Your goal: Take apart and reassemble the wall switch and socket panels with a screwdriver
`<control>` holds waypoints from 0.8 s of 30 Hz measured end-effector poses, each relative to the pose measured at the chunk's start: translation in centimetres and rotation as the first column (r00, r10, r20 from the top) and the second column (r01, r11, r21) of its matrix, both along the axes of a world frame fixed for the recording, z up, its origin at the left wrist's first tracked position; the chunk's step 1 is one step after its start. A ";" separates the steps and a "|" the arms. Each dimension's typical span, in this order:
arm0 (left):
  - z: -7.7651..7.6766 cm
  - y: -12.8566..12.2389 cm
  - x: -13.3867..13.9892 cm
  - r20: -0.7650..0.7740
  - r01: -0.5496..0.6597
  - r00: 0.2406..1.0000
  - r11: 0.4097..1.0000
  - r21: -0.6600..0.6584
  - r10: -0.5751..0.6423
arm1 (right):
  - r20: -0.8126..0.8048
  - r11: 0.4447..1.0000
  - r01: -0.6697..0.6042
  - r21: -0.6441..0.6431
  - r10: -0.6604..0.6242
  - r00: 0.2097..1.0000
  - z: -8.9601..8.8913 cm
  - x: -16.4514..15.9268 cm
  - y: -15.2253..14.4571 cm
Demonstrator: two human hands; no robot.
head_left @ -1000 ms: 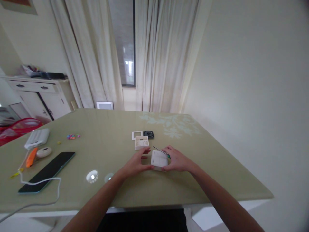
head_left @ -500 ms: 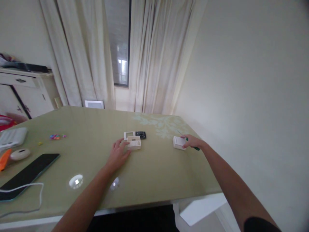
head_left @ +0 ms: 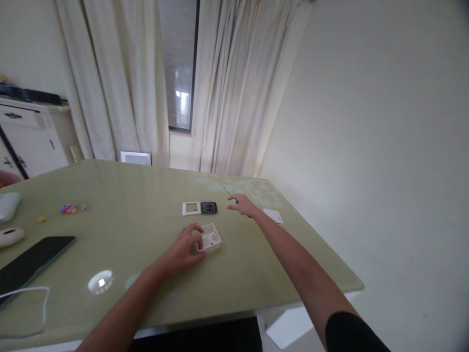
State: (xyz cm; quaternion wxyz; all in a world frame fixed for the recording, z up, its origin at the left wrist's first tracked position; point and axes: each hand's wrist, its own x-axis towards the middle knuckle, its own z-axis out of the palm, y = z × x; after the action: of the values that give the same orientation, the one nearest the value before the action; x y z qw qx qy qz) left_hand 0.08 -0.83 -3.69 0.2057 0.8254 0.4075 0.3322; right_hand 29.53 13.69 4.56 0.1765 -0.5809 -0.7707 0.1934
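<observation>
My left hand (head_left: 185, 247) grips the left side of a small open white plastic box (head_left: 217, 243), its fingers over the rim and the thumb at the near side. Some small dark bits show inside the box, too small to make out. My right hand (head_left: 242, 204) is closed around a screwdriver (head_left: 236, 201) with a green handle, its thin shaft pointing up and left. Between the hands, farther back, a white square frame (head_left: 184, 209) lies beside a black square module (head_left: 209, 208). A flat-topped white piece (head_left: 274, 216) rests behind my right forearm, partly hidden by it.
On the left lie a dark phone-like slab (head_left: 34, 256), a white cable (head_left: 44, 308), a round white object (head_left: 10, 237) and small colourful bits (head_left: 71, 209). The green tabletop (head_left: 146, 190) ends near a wall at right. Curtains (head_left: 234, 98) hang behind.
My left hand has drawn the white box nearer and away from the frame and module. My right hand has left the white piece at right and moved left with the screwdriver.
</observation>
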 end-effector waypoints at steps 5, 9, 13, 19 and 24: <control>0.9 -0.8 0.0 0.030 0.107 0.994 0.990 -0.087 -0.105 | 0.063 0.987 -0.158 0.003 0.158 0.985 -2.7 -8.4 2.6; 1.2 -1.0 0.1 0.078 0.132 0.989 0.984 -0.123 -0.123 | 0.046 0.985 -0.165 -0.044 0.167 0.985 -3.4 -9.4 2.4; 1.5 -1.2 0.2 0.115 0.214 0.974 0.965 -0.150 -0.198 | -0.105 0.994 -0.075 -0.075 0.067 0.992 -3.2 -7.1 0.9; 1.3 -0.5 0.8 0.299 0.132 0.952 0.970 -0.203 -0.067 | -0.543 0.981 -0.062 -0.185 -0.049 0.838 -3.4 -3.9 -3.6; 1.2 1.0 2.2 0.451 -0.050 0.882 0.980 -0.194 0.134 | -0.819 0.948 -0.245 -0.204 -0.028 0.574 -3.5 -5.0 -7.8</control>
State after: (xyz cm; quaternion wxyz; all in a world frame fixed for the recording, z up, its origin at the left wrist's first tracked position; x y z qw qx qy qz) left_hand 2.30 0.12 -2.47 0.3532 0.6807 0.4136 0.4907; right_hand 24.53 5.87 1.06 0.4083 -0.3979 -0.6003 0.5610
